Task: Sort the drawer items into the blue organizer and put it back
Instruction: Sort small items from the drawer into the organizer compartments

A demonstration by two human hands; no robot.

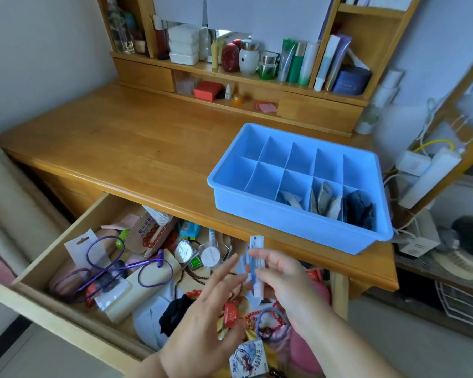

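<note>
The blue organizer [298, 222] stands on the wooden desk at the right. Its three front right compartments hold pale packets and a dark bundle. Below it the drawer [47, 268] is pulled open and full of mixed items: a purple cord [148, 264], red beads, packets, a black cloth. Above the drawer my right hand [287, 279] pinches a small white and blue tube [257, 257] held upright. My left hand [202, 323] hovers just left of the tube with fingers straight and spread, holding nothing.
The desk [137, 148] stretches to the left of the organizer. A shelf unit [230, 77] with bottles, jars and boxes lines the back. Power strips and cables [426, 167] hang at the right. A bed edge lies at the far left.
</note>
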